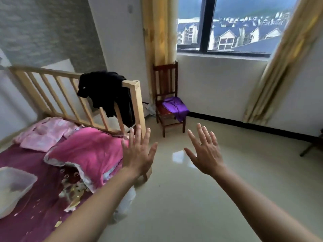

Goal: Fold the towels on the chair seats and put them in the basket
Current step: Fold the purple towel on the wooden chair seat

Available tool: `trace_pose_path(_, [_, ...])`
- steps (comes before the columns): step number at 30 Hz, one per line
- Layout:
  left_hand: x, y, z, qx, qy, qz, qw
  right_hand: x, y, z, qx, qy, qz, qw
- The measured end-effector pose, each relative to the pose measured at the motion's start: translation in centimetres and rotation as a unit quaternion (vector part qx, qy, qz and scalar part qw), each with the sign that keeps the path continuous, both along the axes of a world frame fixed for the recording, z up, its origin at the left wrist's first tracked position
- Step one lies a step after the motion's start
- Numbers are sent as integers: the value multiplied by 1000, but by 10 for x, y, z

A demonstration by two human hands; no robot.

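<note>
A purple towel (175,107) lies crumpled on the seat of a dark wooden chair (166,81) in the corner under the window, one end hanging over the seat's front right edge. My left hand (139,152) and my right hand (204,152) are both raised in front of me, fingers spread, holding nothing. They are well short of the chair, with bare floor between. A translucent white plastic basket (15,187) sits on the bed at the far left, partly cut off by the frame.
A bed (35,198) with a maroon cover, a pink blanket (90,152) and pink clothes fills the left. Its wooden rail (57,95) carries a black garment (106,91). Yellow curtains (279,67) flank the window. Glossy floor (201,198) spreads ahead. A dark furniture leg shows at the right edge.
</note>
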State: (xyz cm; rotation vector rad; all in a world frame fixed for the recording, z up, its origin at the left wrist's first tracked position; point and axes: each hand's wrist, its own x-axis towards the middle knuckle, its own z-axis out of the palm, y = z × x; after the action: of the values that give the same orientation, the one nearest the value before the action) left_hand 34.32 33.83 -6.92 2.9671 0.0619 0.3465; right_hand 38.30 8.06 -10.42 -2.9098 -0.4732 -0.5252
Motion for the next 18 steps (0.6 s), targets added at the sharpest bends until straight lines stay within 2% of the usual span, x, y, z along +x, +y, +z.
trace_pose_path(4, [113, -51, -17, 24, 14, -64, 998, 88, -57, -23, 23, 7, -71, 997])
trace_pose_path(6, [196, -85, -23, 33, 27, -74, 996, 161, -92, -35, 35, 31, -105, 993])
trace_pose_path(7, [209, -87, -24, 30, 25, -71, 997, 174, -97, -38, 37, 33, -114, 992])
trace_pose_path(11, [278, -102, -17, 38, 19, -79, 996, 246, -122, -38, 20, 52, -116, 992])
trace_pose_path(13, [331, -110, -9, 33, 10, -77, 996, 309, -136, -26, 9, 56, -114, 992])
trace_pose_path(18, [424, -112, -7, 10, 12, -41, 999, 417, -133, -16, -9, 81, -95, 992])
